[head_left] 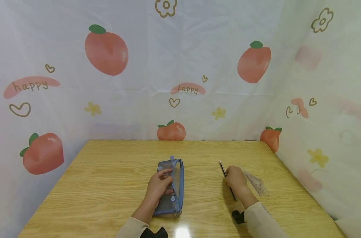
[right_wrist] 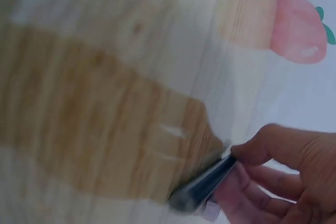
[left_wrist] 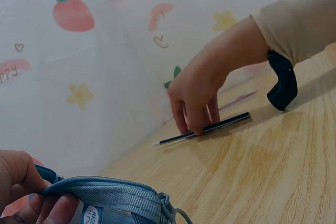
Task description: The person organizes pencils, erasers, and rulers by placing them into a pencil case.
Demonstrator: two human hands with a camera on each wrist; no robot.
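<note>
A blue, see-through zip pencil case [head_left: 166, 204] lies on the table with its opening parted. My left hand [head_left: 160, 185] pinches one edge of that opening; the left wrist view shows the case's zip pull [left_wrist: 167, 205] close by. To the right, a thin black pencil [head_left: 221, 167] with a white end slants over the tabletop. My right hand [head_left: 237, 180] pinches it around the middle from above. From the right wrist, the pencil [right_wrist: 202, 184] appears between thumb and fingers, blurred. Clear printed strips, like rulers [head_left: 256, 184], lie just right of that hand, partly hidden by it.
The wooden table [head_left: 114, 165] is bordered by a white curtain [head_left: 138, 109] printed with peaches, behind and at both sides. Dark camera mounts [head_left: 238, 217] are on both wrists, below the beige sleeves. A bright reflection shows near the front edge.
</note>
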